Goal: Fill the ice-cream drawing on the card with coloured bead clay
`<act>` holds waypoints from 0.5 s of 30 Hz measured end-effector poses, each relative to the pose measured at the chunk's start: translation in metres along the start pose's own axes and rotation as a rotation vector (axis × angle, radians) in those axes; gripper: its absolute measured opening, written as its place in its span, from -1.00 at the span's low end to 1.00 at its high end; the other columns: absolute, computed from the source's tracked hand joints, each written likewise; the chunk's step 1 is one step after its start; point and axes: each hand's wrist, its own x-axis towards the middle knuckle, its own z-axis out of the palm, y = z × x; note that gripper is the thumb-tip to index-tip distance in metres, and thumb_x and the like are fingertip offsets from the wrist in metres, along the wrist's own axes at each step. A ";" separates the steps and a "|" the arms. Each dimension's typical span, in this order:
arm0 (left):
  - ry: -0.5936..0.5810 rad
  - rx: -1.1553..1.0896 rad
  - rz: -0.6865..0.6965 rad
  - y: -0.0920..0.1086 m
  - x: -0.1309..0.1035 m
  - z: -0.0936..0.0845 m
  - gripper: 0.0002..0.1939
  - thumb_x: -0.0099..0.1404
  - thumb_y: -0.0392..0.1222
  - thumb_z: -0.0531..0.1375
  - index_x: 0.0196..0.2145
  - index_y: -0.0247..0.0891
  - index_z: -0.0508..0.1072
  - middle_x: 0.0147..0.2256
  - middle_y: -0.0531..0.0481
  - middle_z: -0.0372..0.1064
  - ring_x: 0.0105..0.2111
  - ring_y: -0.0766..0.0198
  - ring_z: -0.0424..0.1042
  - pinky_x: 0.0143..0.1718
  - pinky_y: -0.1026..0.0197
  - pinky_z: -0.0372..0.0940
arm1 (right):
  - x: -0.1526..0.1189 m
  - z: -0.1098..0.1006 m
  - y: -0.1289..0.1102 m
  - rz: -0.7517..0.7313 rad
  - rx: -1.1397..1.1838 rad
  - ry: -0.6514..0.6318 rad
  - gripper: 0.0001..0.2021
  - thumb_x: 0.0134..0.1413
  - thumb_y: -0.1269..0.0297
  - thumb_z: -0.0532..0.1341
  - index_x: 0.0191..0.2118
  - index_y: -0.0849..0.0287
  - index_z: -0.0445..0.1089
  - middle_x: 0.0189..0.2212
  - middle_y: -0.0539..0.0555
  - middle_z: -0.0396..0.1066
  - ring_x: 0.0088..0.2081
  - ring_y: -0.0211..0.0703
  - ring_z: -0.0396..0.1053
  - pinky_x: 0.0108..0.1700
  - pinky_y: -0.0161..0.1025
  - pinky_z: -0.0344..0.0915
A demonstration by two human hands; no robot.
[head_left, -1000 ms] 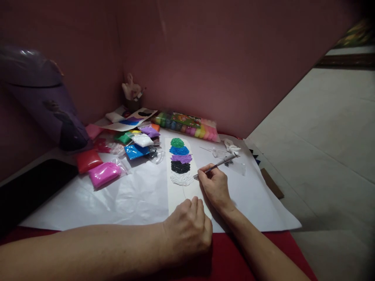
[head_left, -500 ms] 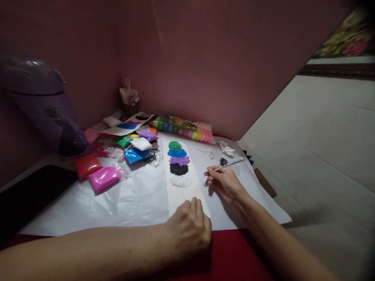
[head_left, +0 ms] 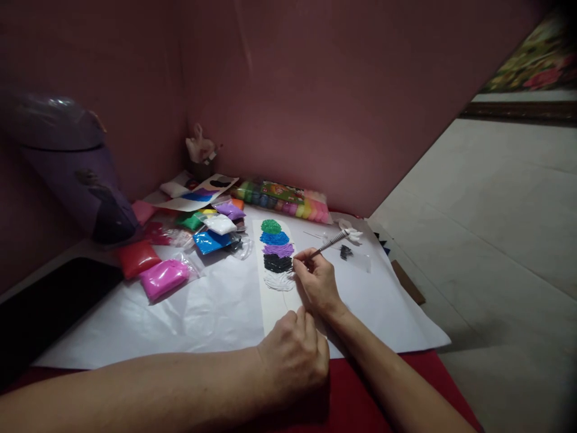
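Note:
My right hand (head_left: 318, 279) pinches a thin silver pen-like tool (head_left: 331, 242), slanted up to the right. Its fingertips are at the right edge of the black and white patches on a cream paper strip (head_left: 274, 313). Down the strip run textured clay patches: green (head_left: 271, 227), blue (head_left: 274, 238), purple (head_left: 277, 250), black (head_left: 277, 263) and white (head_left: 278, 280). A thin line trails below the white one. My left hand (head_left: 295, 352) rests closed on the strip's near end; what its curled fingers hold, if anything, is hidden.
Left of the strip lie several clay packets, including pink (head_left: 164, 278), red (head_left: 137, 258) and blue (head_left: 211, 242). A long bag of coloured clay (head_left: 282, 200) lies by the wall. Black clay (head_left: 346, 252) and white clay (head_left: 354, 235) sit at right. A purple canister (head_left: 72, 174) stands left.
My right hand has moved left with the tool, from beside the strip to the edge of the black and white patches. My left hand stays on the strip.

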 end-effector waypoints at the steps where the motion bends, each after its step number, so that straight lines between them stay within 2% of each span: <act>1: 0.000 -0.007 0.006 0.000 0.000 0.000 -0.83 0.20 -0.42 0.06 -0.53 -0.32 0.29 -0.57 -0.14 0.35 -0.50 0.11 0.42 -0.54 0.15 0.25 | -0.002 0.000 0.002 0.003 0.008 -0.003 -0.89 0.04 0.25 0.17 -0.40 0.18 0.34 -0.55 -0.04 0.36 -0.52 -0.26 0.29 -0.41 -0.29 0.27; 7: -0.026 -0.024 0.002 0.000 -0.001 0.000 -0.82 0.21 -0.41 0.04 -0.54 -0.31 0.29 -0.57 -0.12 0.33 -0.49 0.09 0.42 -0.52 0.13 0.26 | -0.004 0.003 0.004 0.014 -0.013 -0.040 -0.90 0.04 0.28 0.17 -0.40 0.18 0.35 -0.57 -0.05 0.34 -0.55 -0.27 0.25 -0.45 -0.32 0.21; 15: 0.003 -0.029 0.004 -0.001 0.000 0.000 -0.80 0.20 -0.43 0.01 -0.54 -0.32 0.31 -0.57 -0.13 0.34 -0.51 0.10 0.41 -0.54 0.13 0.26 | -0.002 0.004 0.004 -0.002 -0.076 -0.064 -0.90 0.04 0.31 0.15 -0.42 0.19 0.35 -0.59 -0.06 0.33 -0.56 -0.27 0.25 -0.43 -0.32 0.18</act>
